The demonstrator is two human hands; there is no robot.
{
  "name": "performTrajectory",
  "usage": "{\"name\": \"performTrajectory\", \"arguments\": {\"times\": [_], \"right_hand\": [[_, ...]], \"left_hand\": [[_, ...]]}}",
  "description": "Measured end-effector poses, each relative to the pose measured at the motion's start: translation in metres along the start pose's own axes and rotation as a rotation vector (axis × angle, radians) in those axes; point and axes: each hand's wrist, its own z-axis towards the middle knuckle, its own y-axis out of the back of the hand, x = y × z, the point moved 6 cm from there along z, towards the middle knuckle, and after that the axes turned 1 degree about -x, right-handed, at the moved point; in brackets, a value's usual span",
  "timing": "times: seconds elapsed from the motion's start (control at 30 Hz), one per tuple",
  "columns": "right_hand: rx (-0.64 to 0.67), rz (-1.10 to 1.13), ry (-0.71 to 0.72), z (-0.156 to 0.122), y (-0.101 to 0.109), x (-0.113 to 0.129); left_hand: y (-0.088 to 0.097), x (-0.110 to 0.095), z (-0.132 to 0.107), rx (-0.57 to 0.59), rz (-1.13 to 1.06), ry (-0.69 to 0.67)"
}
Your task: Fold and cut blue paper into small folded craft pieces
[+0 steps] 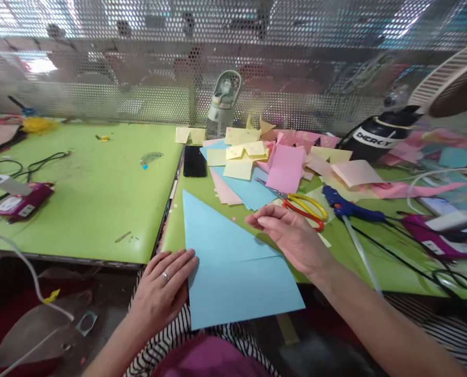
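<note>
A sheet of light blue paper (241,285) lies in front of me, folded over along a slanted upper right edge, with a crease or flap line across its middle. It overhangs the table's front edge. My left hand (165,283), wearing a ring, rests with fingers stretched out and tips on the sheet's left edge. Over the slanted edge is my right hand (290,233), thumb and fingers drawn together; whether anything small is between them cannot be seen. Just beyond it lie scissors (306,207) with red and yellow handles.
Behind are folded pink paper (286,167), yellow paper pieces (239,167), a black phone (195,161) and a bottle (220,112). At right sit a blue glue gun (351,207) with cords, a black bottle (378,139) and a fan (453,84). A table seam (166,209) runs at left.
</note>
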Motion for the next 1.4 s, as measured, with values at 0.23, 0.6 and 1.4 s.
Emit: {"name": "performTrajectory", "arguments": {"times": [0.23,0.6,1.4], "right_hand": [[-0.077,-0.087,0.035,-0.01,0.038,-0.009],[0.284,-1.1,0.685,-0.073,0.052,-0.022],[-0.032,-0.443,0.253,-0.021,0.036,0.053]], "left_hand": [[0.0,-0.002,-0.001,0.011,0.043,-0.035],[0.018,0.0,0.015,-0.092,-0.057,-0.149],[0.063,0.059,0.097,0.127,-0.969,0.486]]}}
